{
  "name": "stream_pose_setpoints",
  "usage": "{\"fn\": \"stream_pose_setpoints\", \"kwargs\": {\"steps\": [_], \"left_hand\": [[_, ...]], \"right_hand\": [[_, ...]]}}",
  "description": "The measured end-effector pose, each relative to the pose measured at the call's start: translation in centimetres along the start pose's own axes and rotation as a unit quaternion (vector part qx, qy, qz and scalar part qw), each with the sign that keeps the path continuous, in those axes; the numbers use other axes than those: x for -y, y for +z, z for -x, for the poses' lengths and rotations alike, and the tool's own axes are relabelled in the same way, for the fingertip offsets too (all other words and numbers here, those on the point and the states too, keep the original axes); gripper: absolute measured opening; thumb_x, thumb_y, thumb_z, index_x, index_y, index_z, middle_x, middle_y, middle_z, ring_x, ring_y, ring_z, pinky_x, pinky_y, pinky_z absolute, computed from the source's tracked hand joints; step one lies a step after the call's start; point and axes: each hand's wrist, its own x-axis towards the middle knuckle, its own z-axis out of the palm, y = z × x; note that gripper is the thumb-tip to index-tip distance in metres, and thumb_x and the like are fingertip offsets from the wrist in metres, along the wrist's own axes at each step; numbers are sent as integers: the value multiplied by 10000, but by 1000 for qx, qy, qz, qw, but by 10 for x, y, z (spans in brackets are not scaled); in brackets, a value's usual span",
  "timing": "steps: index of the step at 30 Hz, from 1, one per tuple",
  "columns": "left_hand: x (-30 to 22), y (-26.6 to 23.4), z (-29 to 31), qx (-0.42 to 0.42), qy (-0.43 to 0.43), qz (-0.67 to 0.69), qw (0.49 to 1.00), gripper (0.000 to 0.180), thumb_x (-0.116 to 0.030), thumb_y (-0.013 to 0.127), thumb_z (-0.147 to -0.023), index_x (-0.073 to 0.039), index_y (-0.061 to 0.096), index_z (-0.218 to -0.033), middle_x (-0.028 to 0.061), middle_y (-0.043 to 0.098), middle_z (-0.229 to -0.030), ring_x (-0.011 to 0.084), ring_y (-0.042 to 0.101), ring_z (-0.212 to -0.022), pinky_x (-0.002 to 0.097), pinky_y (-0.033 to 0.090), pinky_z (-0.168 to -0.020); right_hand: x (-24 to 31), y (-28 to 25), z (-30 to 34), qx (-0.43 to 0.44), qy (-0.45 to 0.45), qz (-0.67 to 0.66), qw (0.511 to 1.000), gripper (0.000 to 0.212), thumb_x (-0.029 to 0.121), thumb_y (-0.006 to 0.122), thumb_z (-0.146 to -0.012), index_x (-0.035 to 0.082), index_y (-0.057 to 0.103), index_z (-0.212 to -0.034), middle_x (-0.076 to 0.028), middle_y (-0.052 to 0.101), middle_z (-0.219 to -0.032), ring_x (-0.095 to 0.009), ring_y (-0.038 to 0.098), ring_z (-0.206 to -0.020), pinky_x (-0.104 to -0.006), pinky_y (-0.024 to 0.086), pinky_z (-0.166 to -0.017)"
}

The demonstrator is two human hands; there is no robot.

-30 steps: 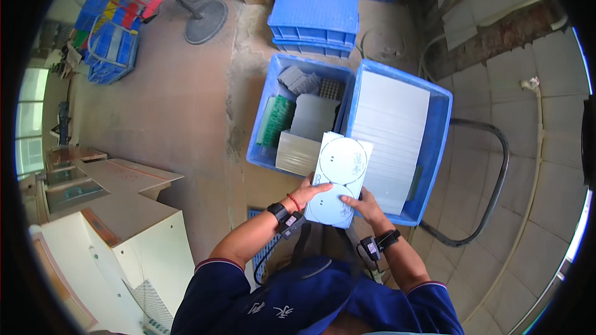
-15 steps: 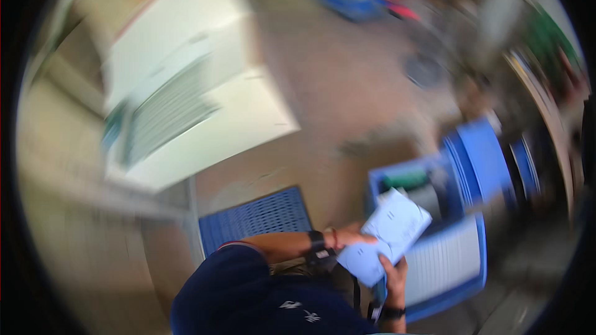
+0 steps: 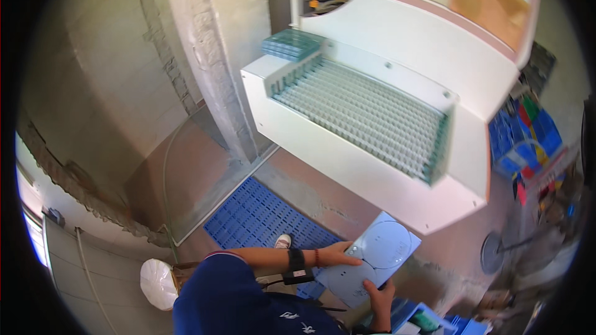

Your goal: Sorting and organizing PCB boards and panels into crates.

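Observation:
In front of my body I hold a flat, pale blue rectangular panel (image 3: 386,236) with two large circle outlines on it. My left hand (image 3: 340,254) grips its near left edge, the thumb lying on top. My right hand (image 3: 380,298) is closed on the lower right edge, its thumb also on the upper face. The fingers under the panel are hidden. Beyond it stands a large white cabinet-like machine (image 3: 347,155) with a recessed bed of ribbed rows (image 3: 366,118).
A stack of greenish sheets (image 3: 292,43) rests on the machine's left corner. Blue slatted mat (image 3: 261,217) lies on the floor under my foot. Blue crates (image 3: 528,136) stand at the right, near a round-based stand (image 3: 492,252). Another blue bin (image 3: 428,316) is at my lower right.
My view has swung left, so the white machine now lies ahead and the blue bin has dropped to the lower edge. Both hands still hold the panel.

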Motion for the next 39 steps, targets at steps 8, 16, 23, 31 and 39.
{"fn": "stream_pose_setpoints", "kwargs": {"steps": [8, 16, 23, 31, 39], "left_hand": [[-140, -229, 120, -243, 66, 29, 967, 647, -301, 698, -791, 52, 427, -1261, 145, 566, -1152, 205, 550, -1037, 327, 457, -885], [-251, -348, 174, -294, 111, 37, 949, 680, -350, 676, -808, 78, 411, -1265, 179, 517, -1217, 234, 515, -1105, 350, 435, -916], [-292, -424, 164, -272, 52, 87, 957, 701, -407, 653, -812, 74, 416, -1264, 194, 517, -1217, 252, 521, -1107, 353, 441, -915], [-311, -477, 145, -287, -9, 50, 957, 693, -460, 596, -838, 87, 439, -1234, 191, 540, -1194, 222, 573, -1036, 332, 479, -866], [-322, -526, 166, -149, 20, 187, 971, 661, -434, 547, -875, 33, 366, -1307, 198, 460, -1281, 235, 516, -1126, 379, 444, -928]], "right_hand": [[72, 263, -162, 200, 5, 33, 979, 546, 182, 743, -727, -115, 486, -1106, -176, 595, -1024, -212, 585, -911, -318, 475, -800], [144, 421, -251, 322, 9, -6, 947, 601, 248, 730, -761, -168, 466, -1105, -179, 589, -1023, -196, 576, -901, -299, 471, -788], [166, 477, -308, 345, 33, -63, 936, 601, 285, 717, -772, -174, 482, -1080, -185, 595, -975, -187, 594, -838, -273, 486, -717], [158, 510, -358, 300, 104, -29, 948, 603, 331, 702, -774, -169, 507, -1051, -189, 614, -959, -211, 638, -751, -283, 521, -615], [178, 547, -377, 228, 136, -57, 962, 615, 368, 689, -769, -137, 513, -1072, -169, 622, -947, -218, 646, -759, -304, 536, -621]]}}
